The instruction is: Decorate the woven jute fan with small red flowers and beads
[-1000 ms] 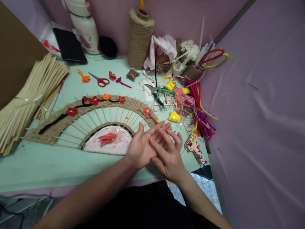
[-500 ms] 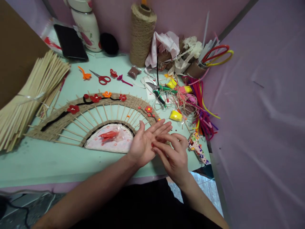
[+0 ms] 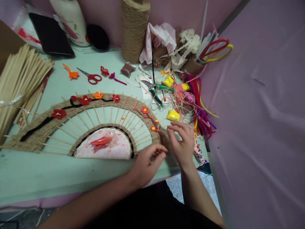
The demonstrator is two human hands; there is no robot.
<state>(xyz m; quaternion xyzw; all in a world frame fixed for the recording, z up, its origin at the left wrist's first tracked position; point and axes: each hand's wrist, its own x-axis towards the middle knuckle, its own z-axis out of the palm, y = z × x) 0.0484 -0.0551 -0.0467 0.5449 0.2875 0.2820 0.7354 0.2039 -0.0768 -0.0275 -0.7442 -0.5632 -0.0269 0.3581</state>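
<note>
My left hand (image 3: 149,163) is curled at the right end of a woven fan (image 3: 130,101), its thumb and forefinger tips close together. Anything between them is too small to make out. Just to the right, my right hand (image 3: 182,143) hovers with its fingers stretched out and apart, nothing visible in it. The fan has thin stick ribs, a twine band with red flowers (image 3: 84,100) and an orange flower (image 3: 97,95), and small clay flowers (image 3: 144,110) near my hands. On its pale half-round base lies a bag of red clay (image 3: 101,142).
Scissors (image 3: 91,77) and green-handled pruners (image 3: 154,92) lie behind the fan. A yellow clay pack (image 3: 173,115), tangled twine and pipe cleaners (image 3: 205,122) are at the right. A twine spool (image 3: 134,31) stands at the back, bamboo sticks (image 3: 20,86) at the left.
My hands have come apart. The left palm, which lay upturned with a red bit under the right fingertips, has turned over and curled. The view has shifted, so the fan appears further left.
</note>
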